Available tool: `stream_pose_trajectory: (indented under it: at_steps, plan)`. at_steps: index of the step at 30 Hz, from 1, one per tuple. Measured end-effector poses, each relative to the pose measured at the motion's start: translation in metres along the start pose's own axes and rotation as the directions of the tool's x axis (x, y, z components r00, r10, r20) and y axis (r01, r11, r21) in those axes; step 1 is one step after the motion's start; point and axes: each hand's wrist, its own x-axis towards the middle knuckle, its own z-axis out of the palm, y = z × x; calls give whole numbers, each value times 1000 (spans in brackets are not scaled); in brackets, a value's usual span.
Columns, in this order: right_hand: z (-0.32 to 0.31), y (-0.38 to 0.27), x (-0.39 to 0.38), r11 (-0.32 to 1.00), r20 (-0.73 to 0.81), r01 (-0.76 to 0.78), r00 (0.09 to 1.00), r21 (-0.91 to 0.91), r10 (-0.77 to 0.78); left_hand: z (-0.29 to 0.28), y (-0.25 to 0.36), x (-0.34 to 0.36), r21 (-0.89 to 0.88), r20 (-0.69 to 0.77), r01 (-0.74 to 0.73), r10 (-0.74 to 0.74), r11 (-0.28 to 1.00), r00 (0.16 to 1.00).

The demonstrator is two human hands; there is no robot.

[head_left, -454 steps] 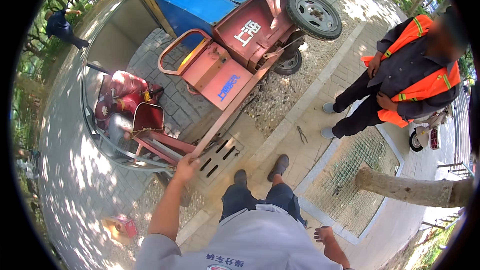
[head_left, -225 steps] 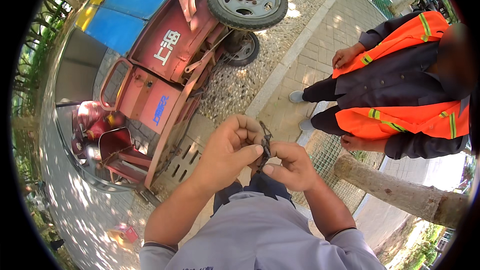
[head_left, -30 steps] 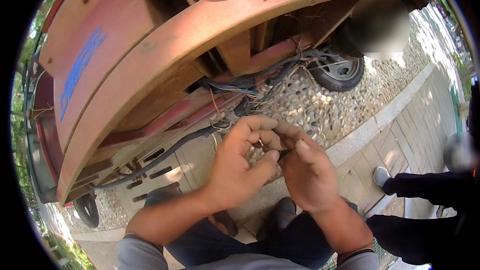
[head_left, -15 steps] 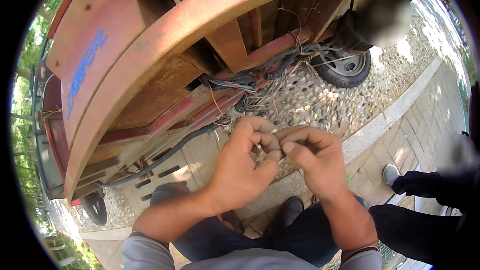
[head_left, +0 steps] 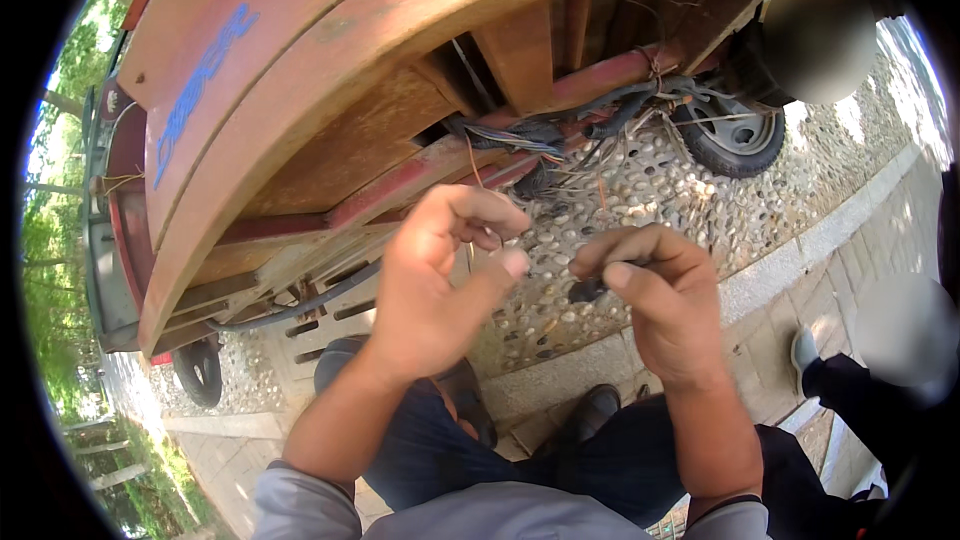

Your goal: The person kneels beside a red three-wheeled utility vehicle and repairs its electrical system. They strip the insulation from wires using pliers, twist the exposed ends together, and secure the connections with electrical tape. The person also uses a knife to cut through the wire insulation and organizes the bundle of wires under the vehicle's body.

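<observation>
I'm watching the hands hovering apart: the right hand (head_left: 668, 325) is pinching a small dark piece (head_left: 585, 290), while the left hand (head_left: 425, 295) is curling, on what I can't tell. Beyond, wires (head_left: 535, 134) are trailing beneath the red vehicle (head_left: 400, 48).

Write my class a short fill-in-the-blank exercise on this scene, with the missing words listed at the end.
1. The person's ____ hand holds a dark piece.
2. The other hand is ____ the dark piece (touching / apart from).
3. The writing on the red vehicle is coloured ____.
4. The tyre on the pebbles is coloured ____.

Missing words: right; apart from; blue; black.
</observation>
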Motion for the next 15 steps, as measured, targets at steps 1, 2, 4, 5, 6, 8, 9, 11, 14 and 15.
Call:
stream_pose_trajectory:
  at_steps: [1,2,4,5,6,8,9,11,14,15]
  plan:
    - [1,4,-1,1000,-13,-5,1000,-17,4,4,-5,-1,30,71,-60,58,998,996]
    - [2,7,-1,1000,-23,-23,999,2,23,8,-11,-1,55,144,-123,114,991,983]
    - [5,10,0,997,-32,-62,997,49,63,10,-19,-1,47,259,-94,79,994,963]
    - [5,10,-2,993,-43,-94,994,72,97,11,-22,-1,26,285,-88,77,996,955]
    - [5,8,-3,989,-51,-118,991,93,123,12,-24,-1,6,311,-81,76,997,947]
    - [5,5,-3,978,-69,-153,984,138,164,9,-25,3,-54,364,15,6,998,932]
    - [5,4,-3,980,-69,-147,985,133,157,8,-26,4,-137,389,111,-50,984,920]
    - [1,3,-5,983,-72,-141,986,120,150,7,-29,5,-276,430,284,-147,918,891]
    - [-4,2,-4,994,-78,-102,991,43,106,8,-30,7,-404,440,435,-247,805,864]
    - [-4,0,-4,996,-85,-90,992,12,91,9,-30,7,-426,423,447,-263,787,867]
